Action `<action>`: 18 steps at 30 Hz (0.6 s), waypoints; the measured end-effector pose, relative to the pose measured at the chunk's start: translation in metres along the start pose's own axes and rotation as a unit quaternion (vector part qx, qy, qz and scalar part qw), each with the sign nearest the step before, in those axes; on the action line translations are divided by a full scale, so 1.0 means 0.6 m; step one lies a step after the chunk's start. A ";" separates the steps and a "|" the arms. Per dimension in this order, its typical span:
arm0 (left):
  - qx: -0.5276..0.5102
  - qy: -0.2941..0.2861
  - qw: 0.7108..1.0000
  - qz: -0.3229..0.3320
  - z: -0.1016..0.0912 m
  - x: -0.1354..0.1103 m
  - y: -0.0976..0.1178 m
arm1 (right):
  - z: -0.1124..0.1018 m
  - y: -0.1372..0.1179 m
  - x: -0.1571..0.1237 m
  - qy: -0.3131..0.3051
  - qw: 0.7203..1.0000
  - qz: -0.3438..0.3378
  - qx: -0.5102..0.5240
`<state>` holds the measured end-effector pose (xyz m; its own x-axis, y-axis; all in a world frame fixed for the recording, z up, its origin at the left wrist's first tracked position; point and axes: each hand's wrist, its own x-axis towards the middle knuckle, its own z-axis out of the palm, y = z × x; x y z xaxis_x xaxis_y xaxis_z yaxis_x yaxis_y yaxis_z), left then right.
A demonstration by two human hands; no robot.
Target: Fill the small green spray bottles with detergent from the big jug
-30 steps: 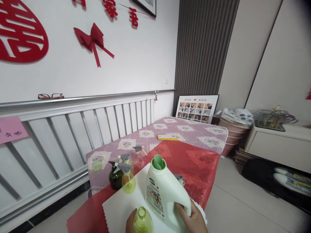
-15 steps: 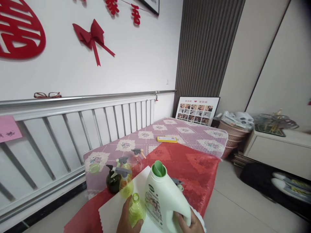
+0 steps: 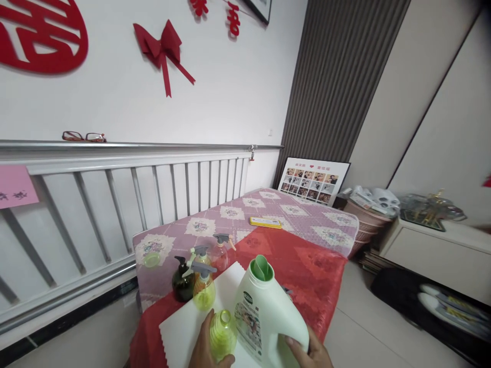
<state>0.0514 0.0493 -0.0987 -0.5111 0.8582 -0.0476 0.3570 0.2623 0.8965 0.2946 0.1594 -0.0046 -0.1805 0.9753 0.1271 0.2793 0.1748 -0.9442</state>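
Observation:
My left hand (image 3: 205, 342) is closed round a yellow-green ribbed bottle (image 3: 222, 335) whose neck is uncapped. Right beside it stands a large pale green detergent jug (image 3: 264, 312), gripped at its handle by my right hand (image 3: 309, 350). A green spout shows in the jug's open mouth, and the jug looks about upright. Behind the bottle are a yellow spray bottle (image 3: 204, 294) with a grey trigger, a dark pump bottle (image 3: 183, 283) and a clear pink spray bottle (image 3: 220, 255). Another spray bottle is partly hidden among them. The jug mostly covers a grey trigger head behind it.
A white scalloped sheet (image 3: 180, 332) lies over a red cloth (image 3: 299, 255) on the table with a floral tablecloth (image 3: 230, 212). Farther back is a yellow box (image 3: 265, 222). A green lid (image 3: 152, 259) lies at left, near the white radiator (image 3: 115, 204).
The whole view has shifted, so the table and wall things appear a little farther right. Both hands keep their hold on the bottle and the jug, which stay side by side.

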 end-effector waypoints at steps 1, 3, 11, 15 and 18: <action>0.002 0.001 1.000 0.005 0.000 -0.001 0.000 | 0.001 0.000 0.004 -0.004 1.000 0.008 0.005; 0.004 0.001 1.000 0.010 0.001 -0.001 0.001 | 0.003 -0.009 0.012 -0.015 1.000 0.017 0.020; 0.014 0.017 1.000 0.002 0.001 -0.005 0.011 | -0.019 -0.144 0.024 -0.054 0.998 -0.003 -0.028; 0.002 -0.017 1.000 -0.002 -0.007 -0.005 0.015 | -0.052 -0.206 0.031 -0.095 0.993 -0.013 -0.062; -0.005 -0.031 0.999 -0.005 -0.012 -0.005 0.016 | -0.079 -0.231 0.042 -0.147 0.986 -0.008 -0.083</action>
<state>0.0507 0.0462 -0.0866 -0.4649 0.8813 -0.0840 0.3446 0.2676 0.8998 0.2962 0.1660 0.1440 -0.4446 0.8954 0.0256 0.4208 0.2340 -0.8765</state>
